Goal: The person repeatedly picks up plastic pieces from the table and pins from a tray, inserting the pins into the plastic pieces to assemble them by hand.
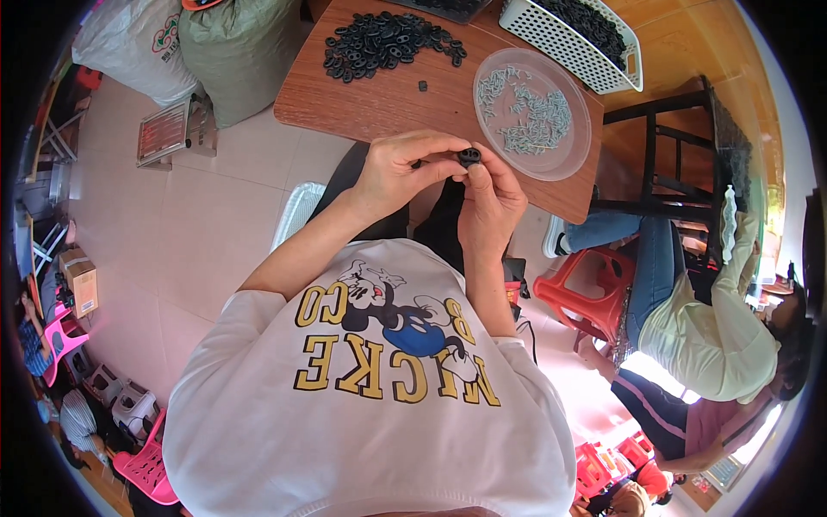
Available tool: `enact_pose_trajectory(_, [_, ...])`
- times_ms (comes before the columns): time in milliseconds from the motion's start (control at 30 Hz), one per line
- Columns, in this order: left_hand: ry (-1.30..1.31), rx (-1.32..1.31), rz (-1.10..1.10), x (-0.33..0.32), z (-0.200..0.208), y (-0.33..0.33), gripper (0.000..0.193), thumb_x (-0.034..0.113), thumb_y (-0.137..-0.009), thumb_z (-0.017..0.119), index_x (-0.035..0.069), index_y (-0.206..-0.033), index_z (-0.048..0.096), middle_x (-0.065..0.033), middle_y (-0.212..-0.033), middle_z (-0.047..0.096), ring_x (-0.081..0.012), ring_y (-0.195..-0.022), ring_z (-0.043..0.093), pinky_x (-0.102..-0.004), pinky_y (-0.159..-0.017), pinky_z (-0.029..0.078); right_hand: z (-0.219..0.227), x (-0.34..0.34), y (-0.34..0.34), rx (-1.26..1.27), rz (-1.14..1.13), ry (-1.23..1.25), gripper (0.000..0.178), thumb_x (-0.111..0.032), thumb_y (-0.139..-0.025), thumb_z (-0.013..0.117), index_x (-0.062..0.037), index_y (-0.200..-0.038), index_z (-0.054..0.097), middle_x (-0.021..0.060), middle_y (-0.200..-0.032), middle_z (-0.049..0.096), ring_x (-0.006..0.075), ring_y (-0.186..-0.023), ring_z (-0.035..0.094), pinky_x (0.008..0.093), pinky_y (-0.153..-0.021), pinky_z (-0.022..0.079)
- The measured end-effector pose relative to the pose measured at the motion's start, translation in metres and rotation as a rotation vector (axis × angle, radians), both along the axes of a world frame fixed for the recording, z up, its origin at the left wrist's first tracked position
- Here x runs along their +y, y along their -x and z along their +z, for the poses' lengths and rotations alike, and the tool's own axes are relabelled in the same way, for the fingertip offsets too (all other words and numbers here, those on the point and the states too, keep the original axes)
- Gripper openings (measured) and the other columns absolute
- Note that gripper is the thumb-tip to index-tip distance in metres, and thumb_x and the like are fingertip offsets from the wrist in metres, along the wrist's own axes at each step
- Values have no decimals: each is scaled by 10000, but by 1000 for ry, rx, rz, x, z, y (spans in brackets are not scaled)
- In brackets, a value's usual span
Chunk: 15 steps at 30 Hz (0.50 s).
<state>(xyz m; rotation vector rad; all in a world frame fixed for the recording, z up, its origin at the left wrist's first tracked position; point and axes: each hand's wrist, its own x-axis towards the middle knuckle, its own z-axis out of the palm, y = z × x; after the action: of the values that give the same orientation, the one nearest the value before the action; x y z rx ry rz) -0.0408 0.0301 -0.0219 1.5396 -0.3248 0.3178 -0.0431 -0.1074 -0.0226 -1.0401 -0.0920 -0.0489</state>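
Well, we have the small black piece (469,157) between our fingertips, by the near edge of the worktop (345,108). Its long axis seems to run roughly from nine to three o'clock, though it is too small to be sure. Our left hand (388,177) reaches it from nine o'clock, our right hand (493,207) from five; neither is clearly nearer, since the fingers of both are narrowed onto it. Whether the left also hides something farther back in its fingers, we cannot tell.

Outward from the piece, a lone black part (423,86) lies at eleven o'clock, with a heap of black oval links (379,52) beyond. At two o'clock sits a round clear dish (551,169) of pale screws (543,121); just past it, nearer one o'clock, stands a white basket (594,79) of dark parts (586,26).
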Motion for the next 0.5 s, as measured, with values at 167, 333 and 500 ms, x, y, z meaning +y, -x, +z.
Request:
enact_pose_trajectory(167, [227,131,-45,-4,-3,4,278,-33,-743,679,3,-1018,653,-95,-937,662,-140,-828,645,-238,-723,534,0,3,2,-23,-23,24,234,35,-829,608,61,-1062,614,118,-980,649,146,-816,615,238,-717,507])
enact_pose_trajectory(333, [119,41,40,-9,3,7,264,-8,-741,686,10,-1003,662,-90,-930,670,-143,-835,644,-242,-730,527,4,7,8,-69,-87,35,236,15,-839,610,58,-1071,611,115,-969,651,128,-788,614,220,-714,498])
enact_pose_trajectory(500, [28,-73,96,-13,0,6,260,4,-739,689,16,-998,665,-93,-922,678,-154,-798,653,-245,-697,528,0,5,12,-104,-128,46,239,6,-849,604,58,-1082,605,100,-950,650,111,-764,601,208,-702,487])
